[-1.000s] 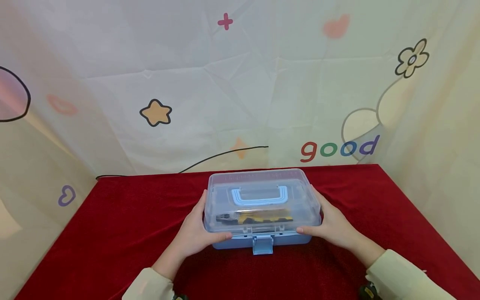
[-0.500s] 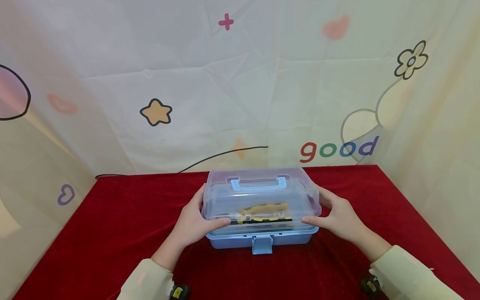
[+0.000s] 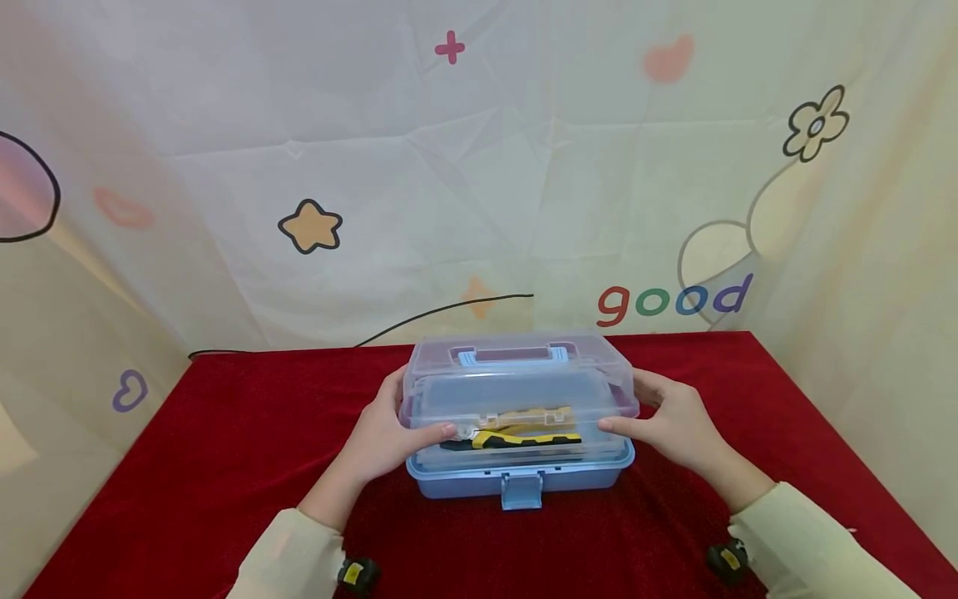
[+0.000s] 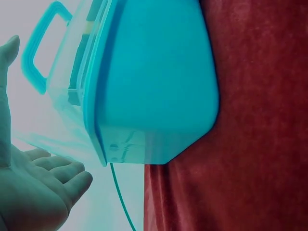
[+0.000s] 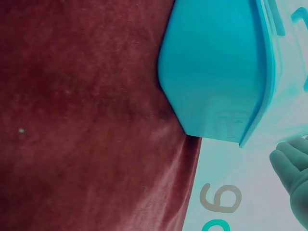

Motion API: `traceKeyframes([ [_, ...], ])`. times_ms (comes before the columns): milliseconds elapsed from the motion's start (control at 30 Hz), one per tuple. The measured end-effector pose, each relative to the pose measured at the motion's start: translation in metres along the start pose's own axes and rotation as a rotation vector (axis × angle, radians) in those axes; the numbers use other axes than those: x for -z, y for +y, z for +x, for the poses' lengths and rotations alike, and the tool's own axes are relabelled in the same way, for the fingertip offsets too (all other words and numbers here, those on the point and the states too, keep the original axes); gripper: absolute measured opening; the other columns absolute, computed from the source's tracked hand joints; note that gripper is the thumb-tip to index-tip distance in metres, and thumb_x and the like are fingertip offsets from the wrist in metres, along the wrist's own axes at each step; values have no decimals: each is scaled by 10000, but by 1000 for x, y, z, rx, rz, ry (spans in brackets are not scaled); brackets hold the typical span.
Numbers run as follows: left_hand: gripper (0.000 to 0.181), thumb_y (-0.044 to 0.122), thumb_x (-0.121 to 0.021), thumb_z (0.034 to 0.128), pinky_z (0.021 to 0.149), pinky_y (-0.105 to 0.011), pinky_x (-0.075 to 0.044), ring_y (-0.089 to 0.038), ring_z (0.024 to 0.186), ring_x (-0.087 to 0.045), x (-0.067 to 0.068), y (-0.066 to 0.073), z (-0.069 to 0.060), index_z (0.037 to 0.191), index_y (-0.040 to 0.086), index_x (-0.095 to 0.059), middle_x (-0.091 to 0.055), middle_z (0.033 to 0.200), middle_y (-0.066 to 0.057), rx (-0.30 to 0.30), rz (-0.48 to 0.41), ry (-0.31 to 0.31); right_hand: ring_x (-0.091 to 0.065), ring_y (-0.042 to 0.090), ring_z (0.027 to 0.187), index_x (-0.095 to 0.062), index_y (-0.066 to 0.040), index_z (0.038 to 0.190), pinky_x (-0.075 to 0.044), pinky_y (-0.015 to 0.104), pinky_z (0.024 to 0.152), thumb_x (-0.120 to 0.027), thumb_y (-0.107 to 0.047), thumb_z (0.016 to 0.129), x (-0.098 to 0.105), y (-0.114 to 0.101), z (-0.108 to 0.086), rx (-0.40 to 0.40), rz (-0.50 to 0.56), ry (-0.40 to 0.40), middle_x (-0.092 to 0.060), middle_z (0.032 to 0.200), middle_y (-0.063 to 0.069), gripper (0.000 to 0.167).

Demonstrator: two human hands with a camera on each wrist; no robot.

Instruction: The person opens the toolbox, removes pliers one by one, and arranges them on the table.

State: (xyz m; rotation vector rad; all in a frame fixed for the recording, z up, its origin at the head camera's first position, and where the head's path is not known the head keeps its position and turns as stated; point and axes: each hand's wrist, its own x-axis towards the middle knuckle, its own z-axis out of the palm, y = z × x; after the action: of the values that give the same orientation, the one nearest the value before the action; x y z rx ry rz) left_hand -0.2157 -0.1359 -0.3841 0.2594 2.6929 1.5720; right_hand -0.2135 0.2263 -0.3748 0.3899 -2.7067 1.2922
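A blue toolbox base [image 3: 467, 485] stands on the red cloth, its front latch [image 3: 521, 491] hanging down. Above it, the clear toolbox lid [image 3: 441, 378] is tilted up at the front, leaving a gap along the rim. On the lid's left side, my left hand [image 3: 382, 437] holds on with the thumb at the front edge and the fingers farther back. My right hand [image 3: 677, 420] holds the opposite side in the same way. Through the lid shows a yellow-and-black handled tool [image 3: 527, 441], partly hidden, resembling pliers. The light-blue carry handle [image 3: 512, 358] is on top.
Red cloth [image 3: 262, 449] covers the table around the box. A pale printed curtain [image 3: 419, 208] rises behind the table's far edge and along both sides. Small dark devices with yellow marks, such as this one [image 3: 358, 574], sit at my wrists.
The lid's front edge has risen off the base and tipped backward, with both hands moving up with it. The base has stayed nearly in place, and the tool inside shows more plainly.
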Motion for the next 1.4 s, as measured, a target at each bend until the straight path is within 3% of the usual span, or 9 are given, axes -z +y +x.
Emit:
traceKeyframes([
  [400,883,403,-758,765,962,-453,-494,-254,1220,-502,12,2,3,1471,263,-246,-460,1387,-23,-27,-27,-58,-659,311,1032,-526,-41,1318,-574,355,793,-753,-417,779,6,-8,8,-17,1,16,-649,1188,161,696],
  [600,855,356,-733,806,1016,-472,-448,-280,1262,-467,16,2,5,1466,166,-224,-443,1413,-74,-12,-91,-80,-676,276,1001,-553,-45,1291,-573,348,799,-751,-453,768,9,-11,13,-41,-4,19,-678,1135,140,692],
  [800,755,292,-711,840,979,-434,-483,-288,1240,-502,17,-1,9,1417,143,-247,-476,1394,-100,-4,-157,-95,-681,296,978,-566,-33,1276,-572,384,797,-748,-435,777,13,-14,18,-54,-5,24,-675,1129,164,666],
  [1100,713,387,-707,828,962,-428,-496,-274,1180,-559,20,2,14,1384,132,-339,-523,1358,-99,28,-103,-37,-679,291,953,-578,-22,1265,-572,412,799,-730,-474,780,18,-15,26,-81,-40,25,-669,1133,168,681],
  [1400,704,469,-674,832,970,-436,-491,-276,1178,-562,22,6,18,1375,137,-373,-548,1327,-91,42,-38,-26,-667,297,963,-602,-17,1238,-565,426,814,-709,-513,783,21,-19,32,-106,-69,29,-674,1128,166,682],
])
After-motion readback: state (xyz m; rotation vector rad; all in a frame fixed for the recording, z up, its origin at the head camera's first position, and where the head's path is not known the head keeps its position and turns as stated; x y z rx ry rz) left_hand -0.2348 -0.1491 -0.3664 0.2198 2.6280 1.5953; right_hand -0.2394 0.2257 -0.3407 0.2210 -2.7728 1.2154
